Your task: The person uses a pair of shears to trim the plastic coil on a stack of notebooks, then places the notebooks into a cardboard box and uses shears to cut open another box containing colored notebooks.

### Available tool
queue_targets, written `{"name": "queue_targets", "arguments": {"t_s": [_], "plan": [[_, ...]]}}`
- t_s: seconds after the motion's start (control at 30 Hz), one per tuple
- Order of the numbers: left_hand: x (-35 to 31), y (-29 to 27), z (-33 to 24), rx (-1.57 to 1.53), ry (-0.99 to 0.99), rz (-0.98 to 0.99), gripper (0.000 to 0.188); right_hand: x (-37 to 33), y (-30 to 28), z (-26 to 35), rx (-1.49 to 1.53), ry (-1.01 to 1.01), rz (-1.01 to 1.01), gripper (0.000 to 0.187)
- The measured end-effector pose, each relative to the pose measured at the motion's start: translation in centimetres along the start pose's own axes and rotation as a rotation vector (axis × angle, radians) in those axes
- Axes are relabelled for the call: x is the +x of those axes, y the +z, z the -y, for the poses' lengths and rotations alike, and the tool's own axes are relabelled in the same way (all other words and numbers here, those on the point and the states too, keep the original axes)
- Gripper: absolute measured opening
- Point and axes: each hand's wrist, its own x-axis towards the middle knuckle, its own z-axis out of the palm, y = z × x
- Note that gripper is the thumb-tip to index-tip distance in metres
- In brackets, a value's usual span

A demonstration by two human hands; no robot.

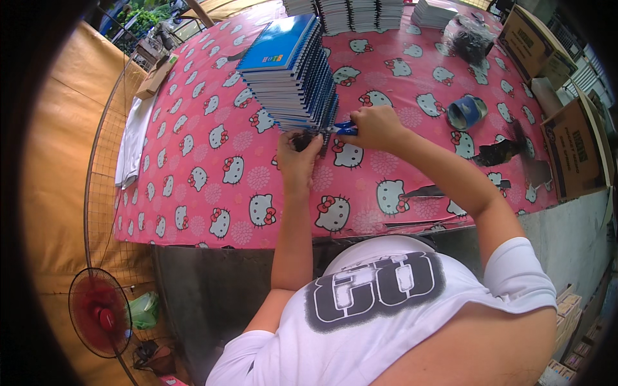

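Observation:
A tall stack of spiral notebooks (pixel 283 83) with blue covers stands on the table, its dark coils along the right side. My right hand (pixel 378 128) is closed round the blue handles of a pair of pliers (pixel 346 128). The jaws point left, at the lower coil corner of the stack. My left hand (pixel 298 161) is at the stack's near bottom edge, its fingers curled in with the thumb beside the plier jaws. Something dark shows between those fingers, too small to make out.
Pink patterned cloth (pixel 251 186) covers the table, torn at the right. More notebook stacks (pixel 360 14) stand at the back. A roll of tape (pixel 467 112) and a dark tangle in clear plastic (pixel 470 42) lie right; cardboard boxes (pixel 576 148) line that edge. A fan (pixel 100 312) stands lower left.

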Motion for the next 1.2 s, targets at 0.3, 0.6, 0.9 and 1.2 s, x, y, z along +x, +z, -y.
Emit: {"name": "queue_targets", "arguments": {"t_s": [0.3,0.6,0.9,1.2], "plan": [[-0.1,0.2,0.2,-0.019,-0.001,0.005,0.041,0.4,2.6,-1.8,-0.209,-0.319,-0.7,0.051],[0.3,-0.1,0.4,-0.018,0.003,0.011,0.037,1.2,2.8,-1.5,-0.003,-0.229,-0.428,0.045],[0.5,-1.1,-0.1,-0.044,-0.127,-0.012,0.04,-0.2,2.4,-2.3,-0.043,-0.112,-0.285,0.048],[0.6,-0.5,1.2,-0.019,-0.021,0.019,0.043,1.0,3.1,-1.1,0.01,-0.125,-0.23,0.046]]}}
